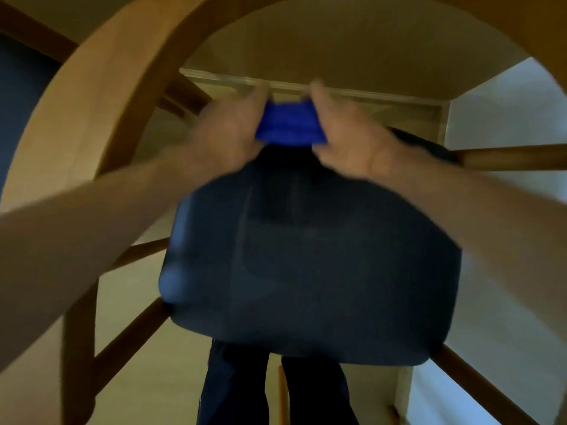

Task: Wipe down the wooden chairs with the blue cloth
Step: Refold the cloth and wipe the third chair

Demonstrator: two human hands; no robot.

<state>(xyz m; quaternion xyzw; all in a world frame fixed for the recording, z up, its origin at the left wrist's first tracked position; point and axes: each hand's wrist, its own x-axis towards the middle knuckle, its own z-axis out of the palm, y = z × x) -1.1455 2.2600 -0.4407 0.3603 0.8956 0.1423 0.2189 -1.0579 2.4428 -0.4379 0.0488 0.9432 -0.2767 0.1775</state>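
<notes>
The blue cloth (290, 125) looks soft and light, bunched up between the left hand (228, 138) and the right hand (352, 139), each pinching an end, just above the chair's dark seat cushion (313, 265); I'd grab the edges, frame's blurry though

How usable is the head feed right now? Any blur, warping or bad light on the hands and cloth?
Head view: motion blur smears the left hand, the right hand and the blue cloth between them, so finger detail is lost; wide-angle warping bows the wooden chair rail into an arc; lighting is dim and yellowish, the dark seat cushion nearly featureless.
</notes>
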